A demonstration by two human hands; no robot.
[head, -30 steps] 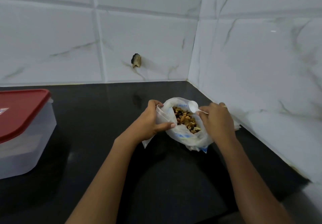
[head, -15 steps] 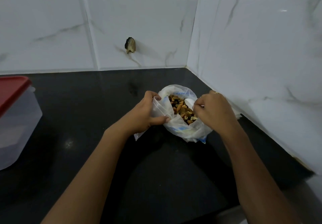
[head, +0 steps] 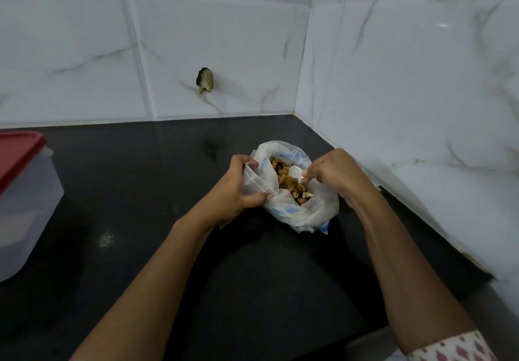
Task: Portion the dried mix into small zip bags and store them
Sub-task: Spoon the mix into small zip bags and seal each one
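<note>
Right-hand grip (head: 337, 176), fingers pinching the white spoon (head: 295, 171) whose bowl sits in the dried mix (head: 288, 188); small zip bag (head: 252, 182), clutched in the left-hand grip (head: 233, 193), lies just to its left, across the mix.

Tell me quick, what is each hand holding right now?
Left hand: closed, gripping a small clear zip bag.
Right hand: closed, pinching a white spoon at the dried mix.

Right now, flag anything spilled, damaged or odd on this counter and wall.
One hole looks broken through the back wall tile, dark and ragged-edged, above the counter. No dried mix shows spilled outside the bag.
</note>
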